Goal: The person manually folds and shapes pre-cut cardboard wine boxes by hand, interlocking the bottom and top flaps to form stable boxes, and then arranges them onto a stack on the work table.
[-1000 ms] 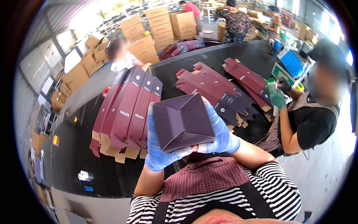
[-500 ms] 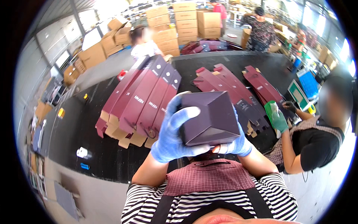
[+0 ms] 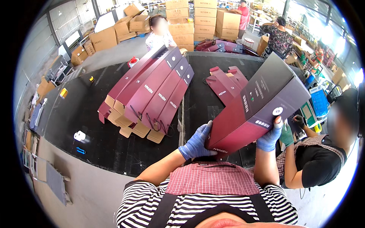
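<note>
A long maroon-to-black carton (image 3: 247,114) lies slantwise across my two hands, its dark end pointing up and to the right. My left hand (image 3: 197,142), in a blue glove, is closed around its lower left end. Gripping its lower right side is my right hand (image 3: 270,137), also blue-gloved, with a bare thumb against the carton. To the left, several similar maroon cartons (image 3: 152,93) lie side by side on the black table (image 3: 91,117), with brown flaps open and dark cords at their near ends. Flattened maroon cartons (image 3: 224,85) lie partly hidden behind the held one.
At my right a co-worker in a black top (image 3: 321,161) stands close, a green-gloved hand (image 3: 287,133) near my right hand. A white roll (image 3: 79,135) and a blue tool (image 3: 80,151) lie at the table's left. Stacked brown boxes (image 3: 181,28) stand beyond.
The carton has swung from end-on before me to a slant toward the upper right. My left hand has moved to its lower end, my right hand to its right side.
</note>
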A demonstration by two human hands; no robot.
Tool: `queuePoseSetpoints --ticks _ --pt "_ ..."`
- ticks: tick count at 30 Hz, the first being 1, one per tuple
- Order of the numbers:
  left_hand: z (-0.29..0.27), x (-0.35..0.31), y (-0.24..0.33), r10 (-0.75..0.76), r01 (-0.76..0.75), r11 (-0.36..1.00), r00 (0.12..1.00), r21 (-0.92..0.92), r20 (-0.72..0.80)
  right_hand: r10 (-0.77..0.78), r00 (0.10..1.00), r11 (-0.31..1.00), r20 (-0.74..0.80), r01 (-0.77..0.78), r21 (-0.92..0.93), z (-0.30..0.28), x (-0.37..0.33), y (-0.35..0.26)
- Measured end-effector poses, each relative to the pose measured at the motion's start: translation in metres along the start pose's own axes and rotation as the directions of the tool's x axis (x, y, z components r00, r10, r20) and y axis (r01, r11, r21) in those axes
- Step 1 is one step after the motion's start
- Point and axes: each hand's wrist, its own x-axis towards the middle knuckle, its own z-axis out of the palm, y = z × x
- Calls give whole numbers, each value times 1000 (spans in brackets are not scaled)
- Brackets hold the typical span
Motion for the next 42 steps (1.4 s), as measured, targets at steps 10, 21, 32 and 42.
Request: queuePoseSetpoints --ticks 10,21,32,42 --pt "-77 55 -12 -444 467 835 884 292 -145 227 940 852 -255 -318 -415 -51 10 61" --pt "-69 83 -127 -855 684 215 476 697 -204 477 702 522 -529 -710 -472 -155 -74 82" --pt "-57 102 -169 -854 746 79 393 662 -341 81 811 45 -580 -584 -811 -281 -93 70" --pt "-30 68 -164 -687 490 196 687 849 -238 -84 740 -328 -667 -653 -683 -317 -24 68"
